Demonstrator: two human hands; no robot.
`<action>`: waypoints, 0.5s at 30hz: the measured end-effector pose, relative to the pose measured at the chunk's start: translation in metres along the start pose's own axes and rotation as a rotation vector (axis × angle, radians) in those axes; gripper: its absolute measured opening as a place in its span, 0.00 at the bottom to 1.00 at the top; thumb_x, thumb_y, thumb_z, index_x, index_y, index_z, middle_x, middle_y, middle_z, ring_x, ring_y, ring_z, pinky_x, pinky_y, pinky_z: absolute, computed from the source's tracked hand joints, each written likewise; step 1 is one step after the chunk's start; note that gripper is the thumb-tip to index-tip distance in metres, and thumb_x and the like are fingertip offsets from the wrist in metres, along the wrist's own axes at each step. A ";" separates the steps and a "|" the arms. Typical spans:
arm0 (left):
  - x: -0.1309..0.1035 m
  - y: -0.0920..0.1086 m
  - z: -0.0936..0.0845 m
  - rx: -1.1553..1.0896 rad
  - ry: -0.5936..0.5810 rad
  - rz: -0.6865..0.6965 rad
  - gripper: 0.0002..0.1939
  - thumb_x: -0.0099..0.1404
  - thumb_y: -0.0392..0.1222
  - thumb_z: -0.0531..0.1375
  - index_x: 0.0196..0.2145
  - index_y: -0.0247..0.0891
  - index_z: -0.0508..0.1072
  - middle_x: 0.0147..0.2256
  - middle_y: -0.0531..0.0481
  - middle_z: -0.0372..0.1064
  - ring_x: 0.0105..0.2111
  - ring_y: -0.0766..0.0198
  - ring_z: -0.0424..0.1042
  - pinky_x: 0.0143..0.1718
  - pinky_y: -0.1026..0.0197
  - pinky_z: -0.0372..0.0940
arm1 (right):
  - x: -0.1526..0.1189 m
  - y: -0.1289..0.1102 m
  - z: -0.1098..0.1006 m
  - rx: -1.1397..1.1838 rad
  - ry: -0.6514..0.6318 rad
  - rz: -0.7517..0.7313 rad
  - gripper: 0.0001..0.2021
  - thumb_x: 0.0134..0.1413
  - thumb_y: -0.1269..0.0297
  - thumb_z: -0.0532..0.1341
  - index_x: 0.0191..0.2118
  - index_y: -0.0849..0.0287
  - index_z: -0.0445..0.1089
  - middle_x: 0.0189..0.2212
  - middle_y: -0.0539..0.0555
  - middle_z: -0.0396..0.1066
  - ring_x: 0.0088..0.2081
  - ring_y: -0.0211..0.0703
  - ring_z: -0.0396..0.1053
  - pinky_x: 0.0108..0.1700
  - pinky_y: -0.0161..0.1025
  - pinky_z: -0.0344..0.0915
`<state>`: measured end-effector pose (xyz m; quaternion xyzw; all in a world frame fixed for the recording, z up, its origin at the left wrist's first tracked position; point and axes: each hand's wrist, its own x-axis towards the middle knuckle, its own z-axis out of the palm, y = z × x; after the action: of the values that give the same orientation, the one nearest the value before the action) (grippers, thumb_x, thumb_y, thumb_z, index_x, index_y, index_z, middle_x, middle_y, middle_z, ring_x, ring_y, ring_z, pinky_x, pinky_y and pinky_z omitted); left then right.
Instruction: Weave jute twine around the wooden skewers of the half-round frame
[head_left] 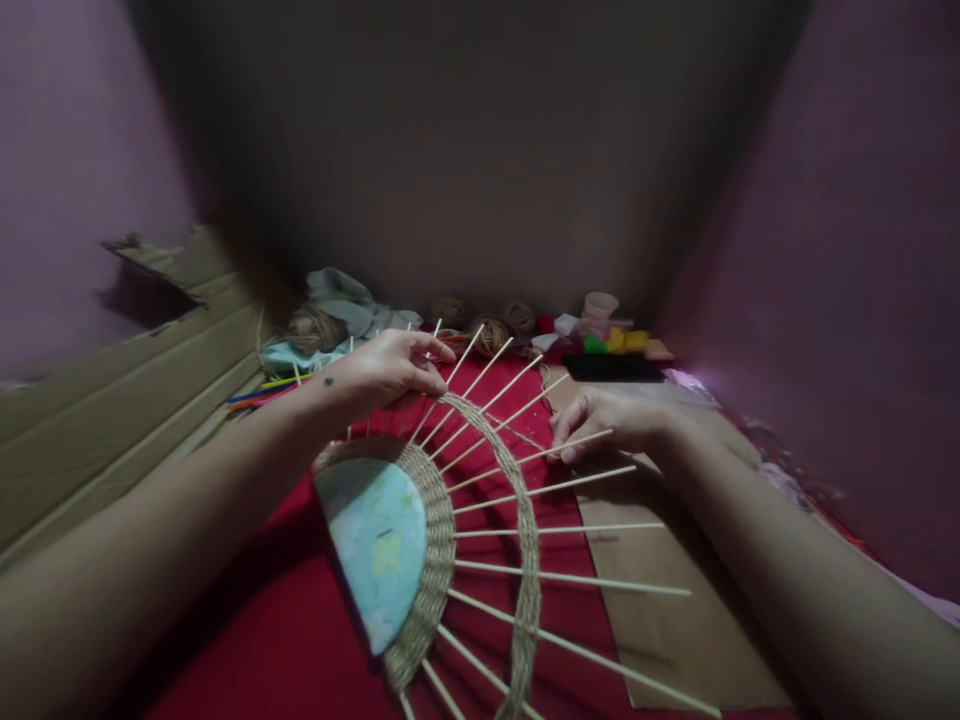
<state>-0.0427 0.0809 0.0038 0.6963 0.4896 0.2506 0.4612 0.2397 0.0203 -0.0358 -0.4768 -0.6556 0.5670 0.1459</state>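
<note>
A round woven piece (pixel 420 560) lies tilted on a red cloth (pixel 247 630). It has a pale blue disc at its centre, rings of jute twine, and several thin wooden sticks radiating outward. My left hand (pixel 394 368) pinches the tops of sticks at the far side. My right hand (pixel 607 420) grips a stick on the right, next to the outer twine ring (pixel 529 520).
Flat cardboard (pixel 675 600) lies under the right sticks. A cardboard sheet (pixel 112 400) leans at the left. Along the back wall sit twine balls (pixel 491 335), a grey cloth (pixel 345 300), coloured pens (pixel 262 392), a black case (pixel 613 368), a pink cup (pixel 600 305) and bright pompoms.
</note>
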 end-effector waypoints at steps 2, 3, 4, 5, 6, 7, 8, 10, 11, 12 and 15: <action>-0.001 0.002 0.000 0.000 -0.003 -0.008 0.19 0.49 0.33 0.64 0.42 0.38 0.71 0.22 0.54 0.67 0.15 0.74 0.55 0.16 0.65 0.47 | 0.001 -0.001 0.005 0.025 -0.047 -0.040 0.11 0.36 0.60 0.72 0.28 0.59 0.80 0.22 0.50 0.73 0.25 0.33 0.64 0.28 0.32 0.59; -0.002 0.002 0.000 -0.002 -0.005 -0.010 0.19 0.49 0.33 0.64 0.41 0.38 0.71 0.22 0.54 0.67 0.14 0.74 0.54 0.15 0.65 0.46 | 0.001 -0.002 0.008 0.049 -0.070 -0.051 0.10 0.35 0.61 0.73 0.29 0.59 0.80 0.23 0.50 0.74 0.26 0.33 0.65 0.29 0.32 0.59; -0.002 0.002 0.000 -0.003 -0.008 -0.012 0.18 0.50 0.33 0.64 0.41 0.38 0.71 0.22 0.54 0.66 0.14 0.74 0.54 0.15 0.65 0.46 | 0.001 -0.003 0.010 0.078 -0.089 -0.059 0.10 0.35 0.62 0.73 0.29 0.59 0.80 0.24 0.50 0.74 0.27 0.34 0.66 0.30 0.32 0.60; -0.002 0.002 0.000 -0.003 -0.009 -0.012 0.17 0.50 0.33 0.64 0.40 0.38 0.72 0.23 0.53 0.67 0.14 0.74 0.54 0.15 0.65 0.46 | 0.001 -0.003 0.013 0.106 -0.102 -0.064 0.10 0.34 0.63 0.73 0.29 0.59 0.80 0.25 0.50 0.75 0.28 0.34 0.67 0.31 0.32 0.61; -0.002 0.002 -0.001 -0.001 -0.012 -0.015 0.17 0.50 0.33 0.64 0.40 0.38 0.72 0.22 0.54 0.66 0.14 0.74 0.55 0.15 0.65 0.47 | 0.001 -0.003 0.014 0.129 -0.104 -0.066 0.11 0.33 0.63 0.73 0.28 0.59 0.79 0.26 0.51 0.76 0.29 0.35 0.68 0.32 0.32 0.62; -0.002 0.002 -0.001 0.002 -0.017 -0.018 0.17 0.50 0.33 0.64 0.39 0.38 0.72 0.22 0.54 0.65 0.14 0.74 0.55 0.15 0.65 0.47 | 0.001 -0.003 0.015 0.150 -0.096 -0.067 0.11 0.32 0.63 0.74 0.28 0.60 0.79 0.27 0.51 0.76 0.29 0.35 0.69 0.33 0.32 0.62; -0.002 0.002 -0.002 0.006 -0.022 -0.023 0.17 0.50 0.33 0.64 0.40 0.38 0.72 0.21 0.55 0.64 0.14 0.74 0.55 0.15 0.65 0.48 | 0.001 -0.003 0.015 0.172 -0.081 -0.067 0.12 0.32 0.62 0.74 0.28 0.60 0.79 0.27 0.51 0.76 0.30 0.36 0.70 0.33 0.32 0.63; -0.002 0.001 -0.002 0.010 -0.041 -0.032 0.18 0.51 0.33 0.64 0.42 0.40 0.72 0.19 0.57 0.61 0.14 0.73 0.54 0.15 0.65 0.48 | 0.000 -0.002 0.013 0.200 -0.043 -0.062 0.14 0.31 0.61 0.75 0.28 0.60 0.79 0.25 0.51 0.75 0.27 0.35 0.69 0.31 0.32 0.62; -0.003 0.002 -0.002 0.008 -0.056 -0.039 0.20 0.52 0.33 0.63 0.44 0.40 0.72 0.18 0.58 0.60 0.14 0.73 0.54 0.15 0.65 0.49 | -0.001 -0.002 0.012 0.208 -0.027 -0.061 0.14 0.31 0.61 0.75 0.28 0.60 0.79 0.24 0.50 0.74 0.26 0.33 0.67 0.29 0.31 0.61; -0.003 0.002 -0.001 0.005 -0.071 -0.046 0.21 0.53 0.33 0.63 0.46 0.40 0.71 0.18 0.58 0.60 0.14 0.73 0.54 0.15 0.65 0.49 | -0.001 -0.002 0.011 0.212 -0.018 -0.060 0.14 0.31 0.60 0.75 0.28 0.61 0.79 0.23 0.50 0.73 0.24 0.32 0.65 0.27 0.30 0.59; -0.005 0.005 0.004 0.029 -0.042 -0.023 0.21 0.55 0.33 0.61 0.48 0.37 0.69 0.20 0.56 0.63 0.14 0.72 0.56 0.16 0.65 0.51 | -0.002 -0.002 0.009 0.192 -0.006 -0.055 0.12 0.32 0.60 0.74 0.27 0.61 0.79 0.21 0.49 0.71 0.23 0.31 0.61 0.24 0.30 0.54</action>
<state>-0.0393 0.0745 0.0066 0.7022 0.4913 0.2237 0.4641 0.2328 0.0133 -0.0358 -0.4406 -0.6115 0.6246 0.2045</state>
